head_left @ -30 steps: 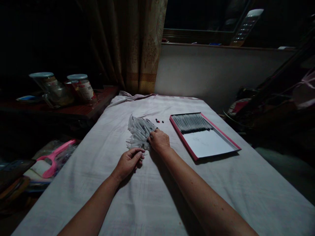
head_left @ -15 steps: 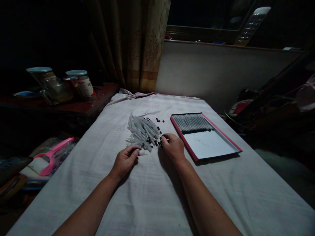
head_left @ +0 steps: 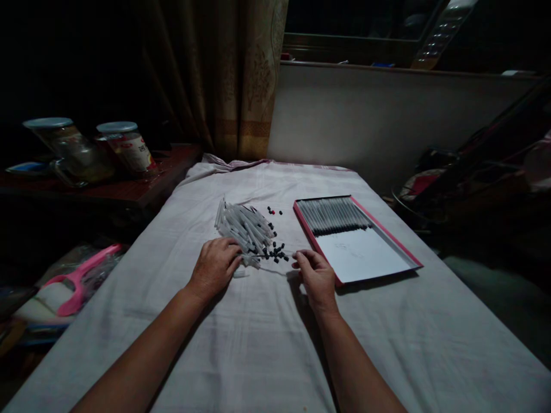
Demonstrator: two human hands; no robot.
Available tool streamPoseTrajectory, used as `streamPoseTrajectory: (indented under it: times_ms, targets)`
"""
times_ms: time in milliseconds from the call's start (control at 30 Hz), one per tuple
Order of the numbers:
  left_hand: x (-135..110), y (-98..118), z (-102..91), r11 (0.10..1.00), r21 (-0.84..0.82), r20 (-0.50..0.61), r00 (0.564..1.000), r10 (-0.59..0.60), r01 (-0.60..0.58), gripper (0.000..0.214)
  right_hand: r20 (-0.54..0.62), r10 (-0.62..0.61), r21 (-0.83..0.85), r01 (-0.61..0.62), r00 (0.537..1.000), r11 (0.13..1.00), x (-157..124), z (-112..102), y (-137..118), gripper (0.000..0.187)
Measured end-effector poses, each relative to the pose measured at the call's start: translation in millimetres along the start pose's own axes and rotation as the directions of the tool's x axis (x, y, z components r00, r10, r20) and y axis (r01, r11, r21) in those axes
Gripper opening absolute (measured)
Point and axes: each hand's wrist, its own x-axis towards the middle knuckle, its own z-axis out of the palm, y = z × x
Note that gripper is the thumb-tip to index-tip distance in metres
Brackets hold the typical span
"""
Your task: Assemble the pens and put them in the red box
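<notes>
My left hand (head_left: 216, 265) rests at the near left edge of a loose pile of clear pen barrels (head_left: 244, 222). Its fingers are curled down and bent together, and whatever they hold is hidden. To the right, my right hand (head_left: 316, 278) has thumb and fingers brought together in a pinch. A faint pale streak runs from its fingertips toward the pile, too blurred to name. Small black plugs (head_left: 276, 252) lie scattered between both hands. One short clear piece (head_left: 241, 274) lies on the cloth beside my left fingertips.
A shallow red-edged box (head_left: 370, 258) stands right of my right hand, with a row of dark-tipped clear pens (head_left: 333, 215) across its far half. A few black plugs and a red one (head_left: 272, 213) lie beyond the pile. Jars (head_left: 127, 149) stand on a side table, left.
My right hand has drawn back from the black plugs, toward the box. My left hand has moved up over the pile's near edge, its back now facing up. The view has shifted slightly.
</notes>
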Motion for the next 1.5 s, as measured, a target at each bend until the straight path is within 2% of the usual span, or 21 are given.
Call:
streamPoseTrajectory:
  times_ms: [133,200,267,400,567,833,967,1033,1133,1200,1233,1300,1400,1500]
  targets:
    - [-8,3,-4.0,0.993,-0.058,-0.122,0.988,0.092,-0.100,0.017,-0.060,-0.029,0.046,0.032,0.998,0.998,-3,0,-7,0.031]
    - [-15,5,-6.3,0.990,-0.083,-0.213,0.973,0.092,-0.111,0.015,-0.077,-0.060,0.048,0.064,0.995,0.997,-6,-1,-12,0.030]
    - [-24,8,-7.5,0.989,-0.116,-0.255,0.965,0.055,-0.087,0.014,-0.078,-0.082,0.042,0.085,0.994,0.995,-9,-1,-16,0.030]
    - [-37,11,-6.7,0.989,-0.148,-0.249,0.968,-0.020,-0.017,0.013,-0.036,-0.086,0.030,0.088,0.996,0.996,-14,0,-20,0.030]
    - [-38,13,-5.6,0.987,-0.161,-0.207,0.978,-0.038,0.005,0.014,-0.001,-0.073,0.011,0.073,0.997,0.997,-16,1,-17,0.030]
    - [-37,15,-6.8,0.987,-0.162,-0.202,0.979,-0.041,0.008,0.013,-0.020,-0.078,0.019,0.078,0.997,0.997,-15,-1,-19,0.027]
    - [-37,21,-8.0,0.989,-0.142,-0.187,0.982,0.016,-0.043,0.011,0.058,-0.049,-0.019,0.050,0.997,0.999,-20,3,-15,0.024]
    - [-36,26,-8.5,0.987,-0.136,-0.185,0.981,0.057,-0.083,0.011,0.147,-0.046,-0.070,0.056,0.988,0.996,-25,7,-11,0.022]
    - [-35,35,-8.3,0.982,-0.149,-0.173,0.981,0.087,-0.114,0.011,0.375,-0.114,-0.147,0.181,0.920,0.972,-32,12,-7,0.018]
    - [-35,39,-7.3,0.979,-0.168,-0.170,0.982,0.083,-0.112,0.011,0.476,-0.147,-0.185,0.263,0.867,0.947,-32,12,-4,0.021]
    - [-35,39,-6.6,0.979,-0.176,-0.170,0.983,0.074,-0.105,0.011,0.486,-0.159,-0.217,0.295,0.859,0.931,-31,10,-3,0.025]
    - [-36,39,-5.1,0.978,-0.187,-0.179,0.982,0.057,-0.091,0.013,0.438,-0.202,-0.329,0.365,0.876,0.871,-25,5,0,0.030]
    - [-38,36,-3.4,0.976,-0.199,-0.203,0.978,0.049,-0.090,0.022,0.337,-0.298,-0.594,0.447,0.893,0.669,-11,-4,3,0.029]
    - [-38,35,-3.0,0.967,-0.234,-0.206,0.977,0.051,-0.100,0.029,0.320,-0.274,-0.790,0.415,0.907,0.451,-1,-6,4,0.026]
